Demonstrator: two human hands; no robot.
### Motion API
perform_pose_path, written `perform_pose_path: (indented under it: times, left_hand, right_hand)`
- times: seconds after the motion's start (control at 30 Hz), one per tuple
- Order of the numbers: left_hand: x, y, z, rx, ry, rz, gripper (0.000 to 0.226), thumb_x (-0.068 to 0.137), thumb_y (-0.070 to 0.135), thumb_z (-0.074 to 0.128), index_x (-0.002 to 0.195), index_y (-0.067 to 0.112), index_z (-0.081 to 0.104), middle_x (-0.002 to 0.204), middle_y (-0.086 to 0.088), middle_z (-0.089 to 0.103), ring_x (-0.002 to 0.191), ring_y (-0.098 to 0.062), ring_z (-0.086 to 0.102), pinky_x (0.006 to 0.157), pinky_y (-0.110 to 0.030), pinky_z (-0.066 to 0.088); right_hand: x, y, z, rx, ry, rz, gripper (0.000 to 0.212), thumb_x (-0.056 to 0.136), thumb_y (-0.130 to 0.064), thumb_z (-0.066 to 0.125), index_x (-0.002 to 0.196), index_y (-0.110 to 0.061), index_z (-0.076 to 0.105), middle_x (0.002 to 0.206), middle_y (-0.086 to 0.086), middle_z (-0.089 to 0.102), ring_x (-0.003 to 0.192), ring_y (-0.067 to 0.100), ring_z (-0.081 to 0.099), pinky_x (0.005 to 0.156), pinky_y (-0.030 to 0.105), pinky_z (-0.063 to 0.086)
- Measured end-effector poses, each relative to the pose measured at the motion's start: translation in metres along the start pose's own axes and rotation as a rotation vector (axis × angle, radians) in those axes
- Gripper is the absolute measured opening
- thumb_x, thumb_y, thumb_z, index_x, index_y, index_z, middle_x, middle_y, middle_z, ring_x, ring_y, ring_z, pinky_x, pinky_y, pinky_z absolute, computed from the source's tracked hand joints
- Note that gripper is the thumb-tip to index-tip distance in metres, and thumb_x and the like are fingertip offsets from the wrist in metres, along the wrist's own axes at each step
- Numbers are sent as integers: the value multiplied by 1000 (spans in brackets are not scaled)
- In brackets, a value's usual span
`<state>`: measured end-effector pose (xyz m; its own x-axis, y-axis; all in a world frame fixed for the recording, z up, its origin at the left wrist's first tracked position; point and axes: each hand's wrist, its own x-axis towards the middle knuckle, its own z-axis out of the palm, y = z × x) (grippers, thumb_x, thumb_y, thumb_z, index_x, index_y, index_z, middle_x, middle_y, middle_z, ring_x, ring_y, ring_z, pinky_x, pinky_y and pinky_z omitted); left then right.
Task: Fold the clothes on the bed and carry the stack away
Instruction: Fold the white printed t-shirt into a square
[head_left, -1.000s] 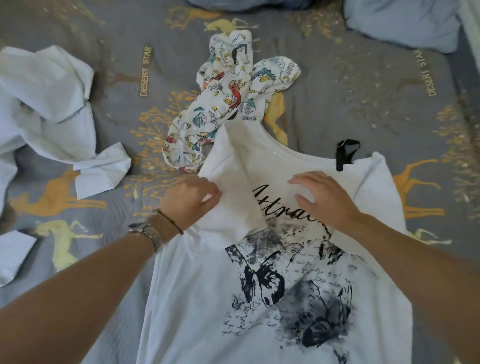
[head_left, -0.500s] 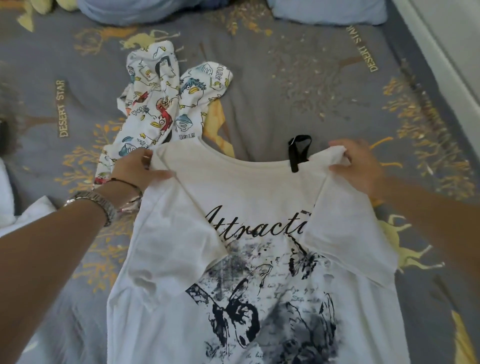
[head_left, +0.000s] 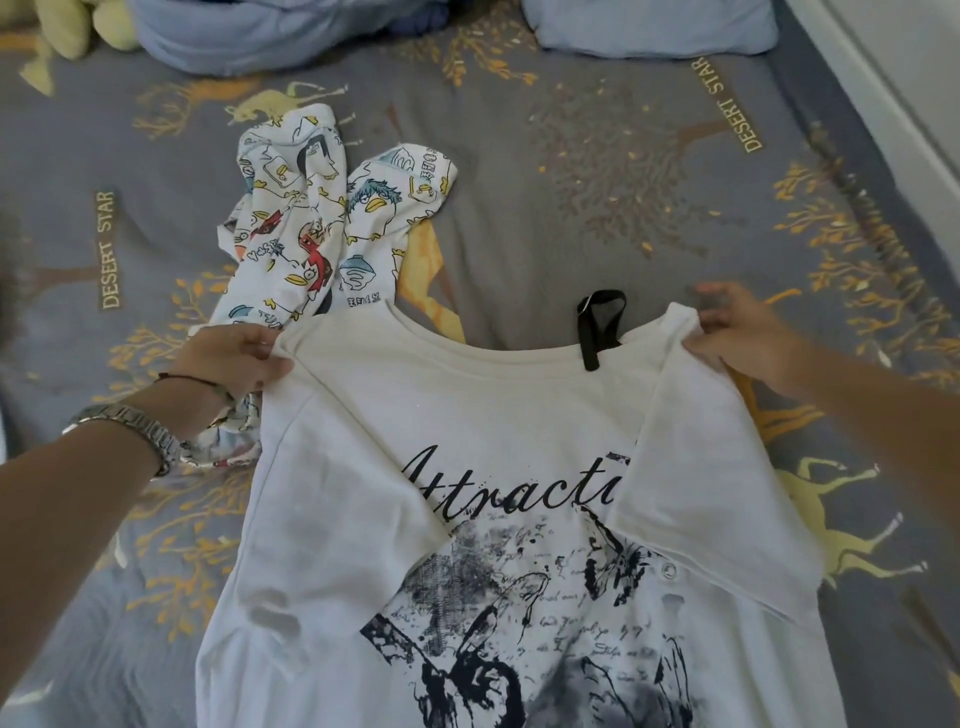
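T-shirt (head_left: 498, 415), white with a black butterfly print and the script "Attracti", lies face up across the centre and bottom of the frame on the grey bedspread (head_left: 597, 171), both sleeves folded in over the chest. I see my left hand (head_left: 234, 358) at centre left, pinching the shirt's left shoulder between thumb and fingers. My right hand (head_left: 737, 332) at centre right grips the other shoulder, fingers curled round the bunched cloth. A black strap (head_left: 597, 327) sticks out from the neckline near the right hand. Just above and left of the shirt, a crumpled cartoon-print garment (head_left: 322, 223) lies partly under my left wrist, which wears a watch (head_left: 130, 431). Blue pillows (head_left: 654, 26) sit along the top edge, and a pale yellow plush (head_left: 78, 26) is in the upper left corner.
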<state>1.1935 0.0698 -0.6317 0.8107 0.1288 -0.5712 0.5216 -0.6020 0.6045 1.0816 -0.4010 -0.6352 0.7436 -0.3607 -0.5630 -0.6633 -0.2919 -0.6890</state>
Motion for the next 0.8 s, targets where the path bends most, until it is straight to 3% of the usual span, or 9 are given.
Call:
perform_pose_path:
  times: [0.17, 0.23, 0.3, 0.4, 0.5, 0.57, 0.6, 0.7, 0.8]
  left_hand:
    - [0, 12, 5, -194, -57, -98, 31, 83, -3, 59, 112, 7, 62, 94, -9, 64, 79, -18, 60, 73, -28, 51]
    - [-2, 20, 5, -158, -81, -79, 22, 80, 9, 67, 102, 12, 66, 89, -6, 65, 76, -17, 61, 65, -24, 55]
    - [-3, 25, 4, 50, -89, -17, 20, 76, 21, 75, 94, 18, 66, 86, -3, 64, 72, -16, 60, 58, -17, 54]
    - [-5, 28, 3, 293, -14, 71, 29, 72, 28, 78, 97, 23, 64, 85, -4, 61, 65, -16, 54, 54, -15, 46]
    - [-7, 32, 4, 155, -19, 25, 32, 73, 18, 77, 101, 15, 63, 76, -7, 58, 45, -7, 58, 47, -16, 52]
    - [-11, 33, 4, 36, -44, -22, 33, 74, 10, 75, 104, 10, 61, 84, -9, 59, 36, -5, 59, 45, -15, 53]
    - [-13, 35, 3, -2, -42, -36, 30, 75, 8, 74, 102, 9, 60, 92, -11, 60, 37, -8, 60, 45, -17, 54]
    - [-22, 35, 1, -8, -1, 10, 15, 77, 10, 73, 83, 12, 59, 99, -14, 59, 37, -9, 61, 53, -22, 55]
    - [-30, 39, -5, -38, 101, 96, 17, 78, 10, 72, 76, 14, 56, 93, -14, 57, 36, -5, 60, 57, -26, 56]
  right_hand:
    - [6, -1, -3, -14, -41, 14, 62, 80, 7, 66, 135, -8, 42, 111, 14, 56, 101, 25, 55, 80, 34, 46]
    - [8, -1, -5, -65, -61, 4, 61, 79, 5, 68, 133, -9, 43, 119, 15, 57, 109, 29, 56, 92, 39, 45]
    - [9, -1, -5, -142, -43, -16, 59, 77, 5, 70, 131, -5, 47, 122, 18, 58, 113, 31, 55, 95, 41, 44]
    - [8, -3, -4, -258, 42, -81, 48, 72, 2, 75, 117, 0, 60, 113, 20, 64, 101, 26, 59, 93, 43, 46]
    - [4, -7, -4, -307, 96, -114, 30, 73, -1, 75, 101, -3, 66, 91, 16, 67, 77, 27, 63, 71, 40, 58]
    - [-1, -9, -5, -216, 88, -80, 26, 75, 1, 73, 96, -10, 63, 77, 8, 60, 56, 21, 63, 46, 29, 57]
    - [-3, -11, -6, -186, 87, -77, 25, 76, 3, 72, 95, -10, 62, 74, 7, 57, 52, 19, 62, 41, 26, 55]
    - [-11, -18, -11, -165, 138, -115, 23, 76, 5, 70, 94, -8, 64, 76, 8, 56, 59, 22, 60, 42, 26, 55]
    - [-17, -32, -20, -179, 215, -203, 22, 77, 5, 67, 96, -6, 66, 80, 10, 58, 63, 25, 59, 41, 24, 53]
